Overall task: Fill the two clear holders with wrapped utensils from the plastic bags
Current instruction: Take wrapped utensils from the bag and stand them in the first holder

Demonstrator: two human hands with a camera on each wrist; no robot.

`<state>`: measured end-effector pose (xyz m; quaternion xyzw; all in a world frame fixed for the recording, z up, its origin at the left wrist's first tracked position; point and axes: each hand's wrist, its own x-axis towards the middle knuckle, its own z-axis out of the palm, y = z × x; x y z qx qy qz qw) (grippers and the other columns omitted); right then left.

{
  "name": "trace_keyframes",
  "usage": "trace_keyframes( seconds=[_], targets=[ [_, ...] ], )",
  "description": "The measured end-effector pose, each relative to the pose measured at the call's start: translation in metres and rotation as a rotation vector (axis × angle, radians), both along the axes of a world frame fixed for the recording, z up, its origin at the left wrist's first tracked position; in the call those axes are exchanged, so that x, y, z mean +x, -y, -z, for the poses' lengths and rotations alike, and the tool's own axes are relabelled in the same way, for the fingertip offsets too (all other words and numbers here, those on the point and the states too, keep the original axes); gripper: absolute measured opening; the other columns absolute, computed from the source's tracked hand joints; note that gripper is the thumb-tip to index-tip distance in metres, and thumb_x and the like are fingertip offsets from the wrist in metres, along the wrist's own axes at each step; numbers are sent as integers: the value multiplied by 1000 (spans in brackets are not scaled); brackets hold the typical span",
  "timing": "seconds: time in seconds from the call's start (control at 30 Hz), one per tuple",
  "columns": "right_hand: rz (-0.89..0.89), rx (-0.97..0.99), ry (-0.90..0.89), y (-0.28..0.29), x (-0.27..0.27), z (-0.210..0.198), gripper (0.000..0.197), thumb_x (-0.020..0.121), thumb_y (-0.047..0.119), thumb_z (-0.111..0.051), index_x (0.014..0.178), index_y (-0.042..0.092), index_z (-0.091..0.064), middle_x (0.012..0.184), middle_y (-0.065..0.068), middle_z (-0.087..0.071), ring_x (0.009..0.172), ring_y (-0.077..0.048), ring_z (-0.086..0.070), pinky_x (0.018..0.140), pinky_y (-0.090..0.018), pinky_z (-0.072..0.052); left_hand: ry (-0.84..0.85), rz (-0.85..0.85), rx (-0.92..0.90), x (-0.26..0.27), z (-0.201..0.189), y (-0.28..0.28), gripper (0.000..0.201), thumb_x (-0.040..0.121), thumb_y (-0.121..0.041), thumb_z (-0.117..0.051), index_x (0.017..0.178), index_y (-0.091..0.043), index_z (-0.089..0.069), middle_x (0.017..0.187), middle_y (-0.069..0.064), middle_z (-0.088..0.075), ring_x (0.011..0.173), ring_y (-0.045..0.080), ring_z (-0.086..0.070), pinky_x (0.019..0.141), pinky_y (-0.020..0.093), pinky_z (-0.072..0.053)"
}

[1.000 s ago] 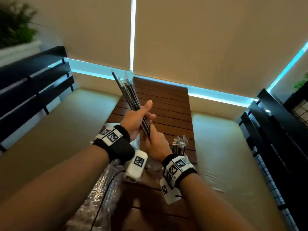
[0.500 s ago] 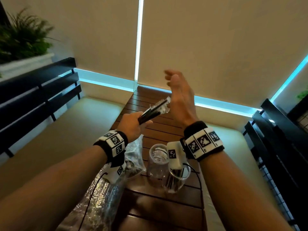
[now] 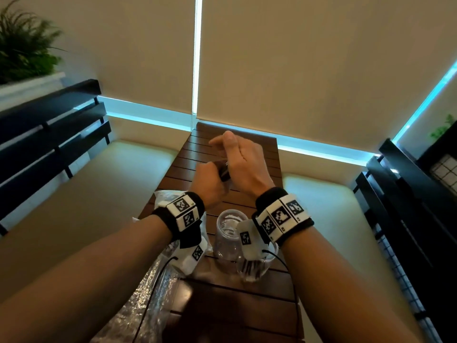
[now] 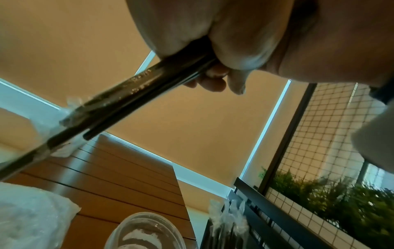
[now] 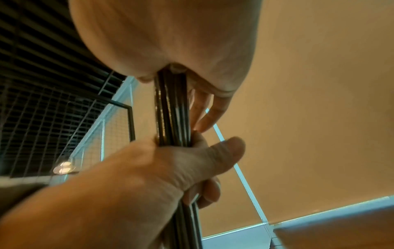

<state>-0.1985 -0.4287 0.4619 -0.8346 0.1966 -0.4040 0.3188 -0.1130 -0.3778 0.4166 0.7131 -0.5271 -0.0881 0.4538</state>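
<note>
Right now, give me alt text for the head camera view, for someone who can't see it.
Two hands hold a bundle of dark wrapped utensils above a slatted wooden table: the left hand grips it, and the right hand presses against its end. Below stand two clear holders, one empty and one with utensils, beside crinkled plastic bags.

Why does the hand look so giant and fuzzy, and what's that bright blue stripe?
Left wrist view: the left hand sits nearly against the wide lens, so it looms soft. Head view: daylight glows blue at the blind edges, and the right hand smears from motion.
</note>
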Motion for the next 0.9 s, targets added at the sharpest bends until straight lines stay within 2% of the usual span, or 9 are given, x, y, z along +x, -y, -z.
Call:
trace_keyframes(
  seconds=[0.1, 0.2, 0.3, 0.4, 0.5, 0.6, 0.73, 0.8, 0.9],
  targets=[
    [39, 77, 164, 15, -22, 10, 47, 100, 43, -28, 115, 17, -65, 110, 1, -67, 104, -9, -62, 89, -29, -50, -172, -46, -81, -4, 3, 14, 37, 86, -11, -67, 58, -24, -46, 57, -11, -49, 52, 2, -43, 48, 12, -35],
    [401, 147, 181, 38, -57, 48, 36, 87, 26, -40, 117, 17, -59, 110, 0, -62, 103, -13, -58, 89, -32, -47, -451, -32, -227, -4, 7, 31, 39, 85, -25, -74, 60, -19, -44, 60, 0, -50, 58, 14, -50, 64, 28, -48],
    [571, 339, -189, 56, -90, 114, 69, 74, 23, -63, 138, 23, -40, 134, -3, -51, 121, -20, -49, 103, -45, -44, -567, 41, -270, -20, 18, 41, 36, 86, -21, -73, 66, -16, -43, 63, 3, -53, 61, 11, -59, 65, 20, -51],
    [490, 523, -507, 59, -113, 170, 111, 64, 33, -77, 154, 23, -12, 153, -8, -32, 138, -26, -35, 112, -46, -34, -636, 98, -236, -41, 40, 51, 37, 85, -20, -74, 66, -16, -43, 61, 1, -52, 62, 13, -60, 67, 22, -51],
    [333, 645, -724, 50, -126, 207, 123, 71, 30, -80, 156, 17, 8, 161, -9, -10, 147, -28, -15, 117, -40, -23, -695, 102, -197, -60, 58, 59, 38, 85, -18, -74, 65, -16, -41, 59, -2, -49, 61, 12, -60, 67, 28, -53],
    [295, 622, -771, 43, -126, 230, 129, 67, 47, -83, 156, 15, 3, 158, -7, -13, 145, -28, -19, 117, -43, -26, -742, 115, -224, -74, 57, 64, 34, 85, -16, -74, 69, -12, -44, 58, -3, -49, 58, 8, -59, 60, 18, -50],
    [376, 584, -690, 57, -132, 267, 116, 56, 74, -72, 150, 26, -23, 138, 1, -45, 127, -22, -49, 101, -42, -48, -694, 158, -336, -81, 29, 73, 32, 85, -18, -75, 71, -5, -48, 61, 5, -49, 60, 15, -59, 65, 26, -52],
    [376, 538, -680, 52, -133, 254, 111, 57, 73, -72, 148, 28, -26, 135, 0, -47, 124, -25, -52, 98, -43, -51, -654, 186, -365, -82, 20, 74, 33, 84, -18, -75, 70, -3, -49, 62, 9, -49, 59, 16, -58, 65, 27, -52],
    [372, 557, -631, 42, -134, 226, 113, 69, 54, -79, 154, 19, -14, 148, -7, -28, 136, -27, -36, 109, -43, -39, -590, 211, -237, -86, 36, 71, 35, 83, -23, -76, 69, -6, -49, 59, -1, -52, 57, 11, -57, 63, 25, -52]
  ],
)
